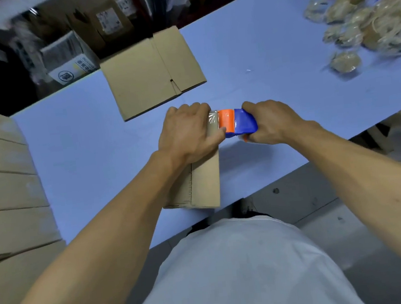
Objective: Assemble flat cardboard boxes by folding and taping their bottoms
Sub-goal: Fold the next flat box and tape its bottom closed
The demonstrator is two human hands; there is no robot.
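Note:
A small cardboard box (203, 181) stands on the blue table (89, 143) near its front edge, one end turned up. My left hand (187, 133) lies over that top end, its fingers curled over the far edge and its thumb against the tape. My right hand (275, 121) grips a blue and orange tape dispenser (237, 122) at the box's top right corner. A strip of clear tape (213, 119) shows on the box top beside the dispenser.
A flat folded cardboard box (151, 72) lies further back on the table. Several flat boxes (8, 196) are stacked at the left. A heap of tape rolls in clear wrap (364, 20) sits at the far right. Cartons (71, 59) stand behind the table.

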